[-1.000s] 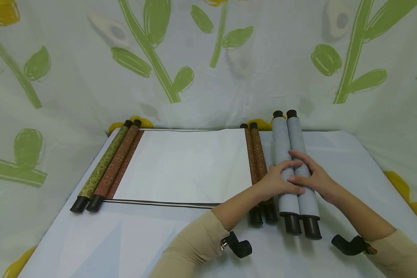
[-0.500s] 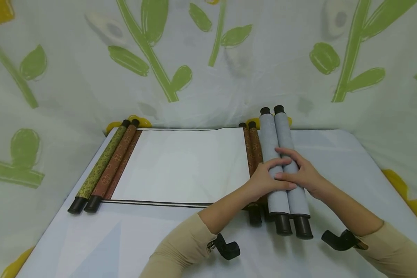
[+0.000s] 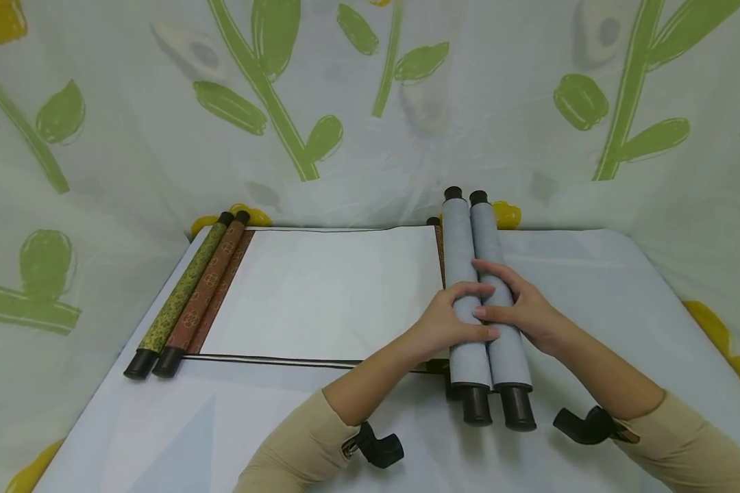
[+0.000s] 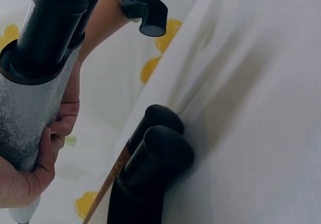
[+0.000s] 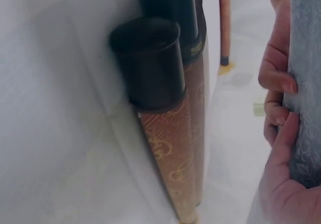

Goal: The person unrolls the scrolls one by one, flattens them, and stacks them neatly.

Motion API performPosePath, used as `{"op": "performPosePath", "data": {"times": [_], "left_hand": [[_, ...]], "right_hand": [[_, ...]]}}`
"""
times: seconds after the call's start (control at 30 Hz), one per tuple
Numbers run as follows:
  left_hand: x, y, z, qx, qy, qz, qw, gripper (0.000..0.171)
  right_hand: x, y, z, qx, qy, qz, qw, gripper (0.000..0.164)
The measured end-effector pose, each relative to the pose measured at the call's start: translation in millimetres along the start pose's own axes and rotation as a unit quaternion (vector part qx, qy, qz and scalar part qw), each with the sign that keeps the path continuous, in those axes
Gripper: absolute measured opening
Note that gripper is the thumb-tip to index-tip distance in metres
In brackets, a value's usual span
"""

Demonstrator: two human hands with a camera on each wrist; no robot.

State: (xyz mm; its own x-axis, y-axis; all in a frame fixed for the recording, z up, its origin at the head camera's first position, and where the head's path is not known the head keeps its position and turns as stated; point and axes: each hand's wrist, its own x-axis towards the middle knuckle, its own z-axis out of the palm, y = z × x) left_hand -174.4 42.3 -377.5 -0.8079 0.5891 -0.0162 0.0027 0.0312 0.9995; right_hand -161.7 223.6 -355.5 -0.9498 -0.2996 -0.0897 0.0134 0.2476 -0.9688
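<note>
My left hand grips the left of two pale grey patterned scroll rolls. My right hand holds the right grey roll, thumb and fingers around it. Both rolls have black end knobs and lie side by side, raised above the table in the left wrist view. Beneath them, mostly hidden in the head view, two brown gold-patterned rolls end in black knobs. Left of my hands spreads a white sheet of an unrolled scroll.
Along the sheet's left side lie a brown roll and an olive-green roll. A white curtain with green leaf prints rises behind the table. Black camera mounts stick out from both wrists.
Both hands have carried the grey rolls leftward, from right of the brown rolls to over them. The front knobs have spread slightly apart. The sheet and left-side rolls stay put.
</note>
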Motion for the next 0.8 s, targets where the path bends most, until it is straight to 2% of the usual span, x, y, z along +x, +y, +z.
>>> {"op": "performPosePath", "data": {"times": [0.17,0.37,0.47,0.63,0.8], "left_hand": [[-11.4,2.7,-9.7,0.035,0.019,-0.035,0.9986,0.066],[-18.6,1.4,-20.9,0.051,0.016,-0.030,0.9981,0.072],[-21.2,1.9,-27.0,0.061,0.021,-0.044,0.9969,0.073],[-25.1,2.4,-32.1,0.061,0.054,-0.063,0.9947,0.077],[-26.1,0.5,-30.1,0.032,0.087,-0.039,0.9950,0.065]], "right_hand": [[5,-2,6,0.014,-0.032,-0.012,0.999,0.078],[10,-4,12,0.024,-0.045,-0.005,0.999,0.080],[10,-7,13,0.034,-0.045,0.012,0.998,0.078],[8,-12,16,0.057,-0.031,0.033,0.997,0.080],[9,-13,22,0.052,0.019,0.055,0.997,0.073]]}}
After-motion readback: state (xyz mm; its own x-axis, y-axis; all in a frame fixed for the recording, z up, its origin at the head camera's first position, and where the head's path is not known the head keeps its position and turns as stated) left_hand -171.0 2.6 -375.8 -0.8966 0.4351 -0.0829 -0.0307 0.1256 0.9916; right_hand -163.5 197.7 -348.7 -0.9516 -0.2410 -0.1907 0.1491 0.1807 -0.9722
